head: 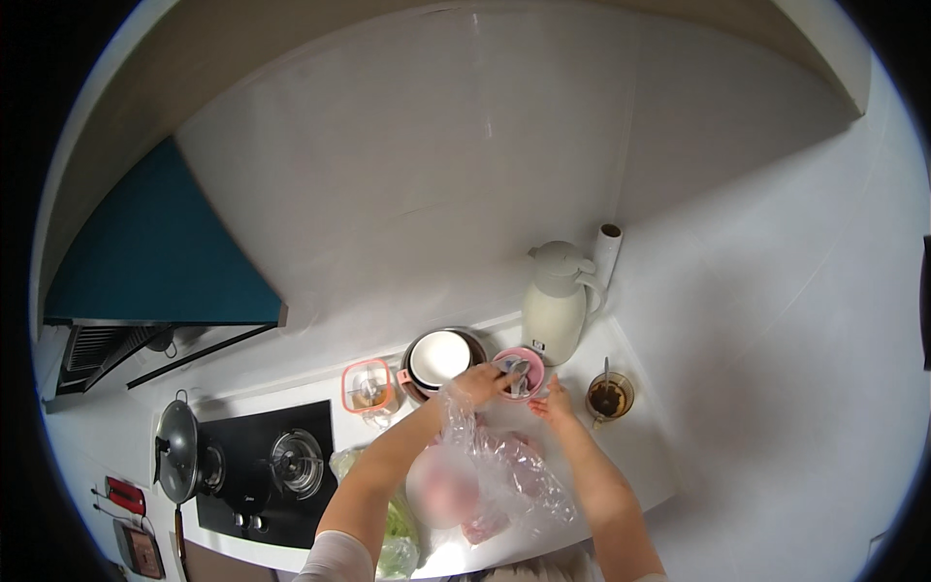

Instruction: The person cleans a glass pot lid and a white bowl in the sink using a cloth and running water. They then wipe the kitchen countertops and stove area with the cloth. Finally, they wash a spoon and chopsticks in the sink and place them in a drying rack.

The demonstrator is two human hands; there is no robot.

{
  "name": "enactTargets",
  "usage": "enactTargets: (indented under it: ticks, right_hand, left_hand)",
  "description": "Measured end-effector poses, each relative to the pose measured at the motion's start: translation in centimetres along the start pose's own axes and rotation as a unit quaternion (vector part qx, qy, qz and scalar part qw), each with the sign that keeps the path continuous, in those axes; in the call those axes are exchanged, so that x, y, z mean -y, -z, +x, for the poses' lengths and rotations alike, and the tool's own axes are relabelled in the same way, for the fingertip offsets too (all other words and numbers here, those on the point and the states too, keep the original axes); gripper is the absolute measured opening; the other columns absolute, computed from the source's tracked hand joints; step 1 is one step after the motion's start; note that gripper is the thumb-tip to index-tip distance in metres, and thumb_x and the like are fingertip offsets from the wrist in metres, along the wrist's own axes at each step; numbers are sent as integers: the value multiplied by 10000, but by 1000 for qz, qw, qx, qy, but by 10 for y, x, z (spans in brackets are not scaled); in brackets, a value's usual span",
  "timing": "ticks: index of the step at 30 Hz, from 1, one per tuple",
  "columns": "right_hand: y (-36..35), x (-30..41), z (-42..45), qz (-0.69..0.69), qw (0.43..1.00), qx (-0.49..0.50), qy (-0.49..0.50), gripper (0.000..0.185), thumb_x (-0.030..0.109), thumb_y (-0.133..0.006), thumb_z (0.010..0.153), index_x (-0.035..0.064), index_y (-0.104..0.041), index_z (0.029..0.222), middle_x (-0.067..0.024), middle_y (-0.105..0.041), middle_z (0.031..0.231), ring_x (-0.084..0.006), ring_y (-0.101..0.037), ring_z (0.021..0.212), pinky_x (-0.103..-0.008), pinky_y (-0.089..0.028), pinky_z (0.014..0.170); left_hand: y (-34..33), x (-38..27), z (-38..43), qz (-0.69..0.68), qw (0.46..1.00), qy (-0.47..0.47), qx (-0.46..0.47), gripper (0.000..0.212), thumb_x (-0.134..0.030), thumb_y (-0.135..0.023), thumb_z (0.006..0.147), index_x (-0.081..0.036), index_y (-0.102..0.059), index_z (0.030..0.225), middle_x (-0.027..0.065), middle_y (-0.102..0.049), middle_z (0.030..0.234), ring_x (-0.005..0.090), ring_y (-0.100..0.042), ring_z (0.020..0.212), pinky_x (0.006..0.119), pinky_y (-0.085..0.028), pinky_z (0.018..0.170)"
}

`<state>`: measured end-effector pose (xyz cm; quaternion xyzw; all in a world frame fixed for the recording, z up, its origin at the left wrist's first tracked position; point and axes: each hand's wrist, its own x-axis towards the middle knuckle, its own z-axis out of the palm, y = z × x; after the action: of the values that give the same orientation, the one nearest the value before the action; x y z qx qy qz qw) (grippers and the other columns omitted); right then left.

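My left hand (480, 384) reaches to the rim of a small pink bowl (537, 369), fingertips at a shiny grey item (519, 377) lying in it. Whether those fingers grip the item is unclear. On the bowl's right side, my right hand (556, 404) is held with fingers apart and nothing in it. A clear plastic bag (520, 465) spreads over the counter below, its upper end bunched at my left wrist. Pinkish raw meat (486, 528) shows through and beside the bag. A pale blurred patch covers part of it.
A cream vacuum jug (554, 313) and an upright white roll (607, 254) stand behind the bowl. Right is a glass mug (609, 399) with dark contents. Left are a white bowl (441, 358) atop nested pans, a clear container (368, 385), bagged greens (400, 524) and a gas hob (251, 465).
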<state>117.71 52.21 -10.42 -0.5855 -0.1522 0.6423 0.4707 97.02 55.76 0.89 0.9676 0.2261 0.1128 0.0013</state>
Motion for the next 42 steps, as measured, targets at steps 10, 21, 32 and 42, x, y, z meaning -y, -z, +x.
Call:
enactTargets:
  ticks: [10, 21, 32, 42]
  right_hand:
    - [48, 1, -241, 7, 887, -161, 432, 252, 306, -456, 904, 69, -541, 910, -22, -547, 736, -100, -518, 648, -231, -418, 587]
    - [-203, -301, -536, -260, 712, 578, 302, 167, 47, -449, 879, -29, -577, 805, -89, -595, 707, -113, -584, 583, -227, -474, 527]
    - [-429, -559, -767, -332, 321, 833, 303, 168, 64, -479, 870, -1, -604, 780, -71, -597, 650, -144, -593, 553, -248, -474, 495]
    - [-648, -830, -980, -282, 93, 926, 232, 147, 142, -493, 857, 46, -605, 852, -129, -613, 778, -324, -587, 716, -393, -465, 607]
  left_hand:
    - [138, -109, -272, -10, 908, 349, -233, 42, -20, -624, 733, -5, -607, 767, 142, -552, 735, 319, -538, 690, 391, -444, 601]
    - [136, -595, -647, -100, 426, 821, -367, 294, -190, -621, 815, 2, -550, 604, 102, -504, 550, 215, -473, 508, 328, -371, 484]
    - [151, -752, -848, -119, 174, 748, -629, 199, -181, -492, 901, -26, -615, 879, 49, -619, 746, 137, -604, 767, 281, -485, 684]
    - [123, -894, -1014, 36, -264, 710, -651, 321, -252, -510, 892, -13, -579, 690, 73, -568, 577, 178, -556, 521, 291, -453, 487]
